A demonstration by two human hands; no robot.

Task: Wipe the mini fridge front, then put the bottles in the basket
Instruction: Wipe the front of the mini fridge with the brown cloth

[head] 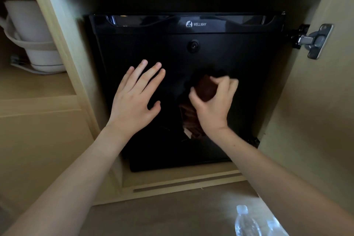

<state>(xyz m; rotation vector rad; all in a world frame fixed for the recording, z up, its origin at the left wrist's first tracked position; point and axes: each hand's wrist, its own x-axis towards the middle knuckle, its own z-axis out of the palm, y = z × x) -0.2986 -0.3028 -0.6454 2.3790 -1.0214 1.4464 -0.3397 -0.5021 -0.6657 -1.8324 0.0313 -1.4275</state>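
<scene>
One white kettle (32, 34) stands on a shelf in the far left compartment of the cabinet (63, 48). In the middle compartment sits one black fridge (191, 53), door closed. It has a brand mark on the top strip and a single round lock (193, 45) below the mark.

Two bare arms reach in from the near edge. The left hand (134, 97) lies flat on the left half of the door. Its palm is down, its four fingers are straight and slightly spread towards the far side, and its thumb is splayed out to the right.

Just right of it is one dark brown cloth (206, 88), against the middle of the door. The right hand (212, 105) grips a bunch of the cloth, with fingers curled over the top and the thumb round its left side. The rest of the cloth hangs down below the hand. The fingers are blurred.

One metal hinge (314, 41) sits on the right cabinet wall, level with the fridge's top.

At the near right, one clear bottle (247, 222) with a white cap lies on the floor (172, 216). A second clear shape beside it is too blurred to tell.
</scene>
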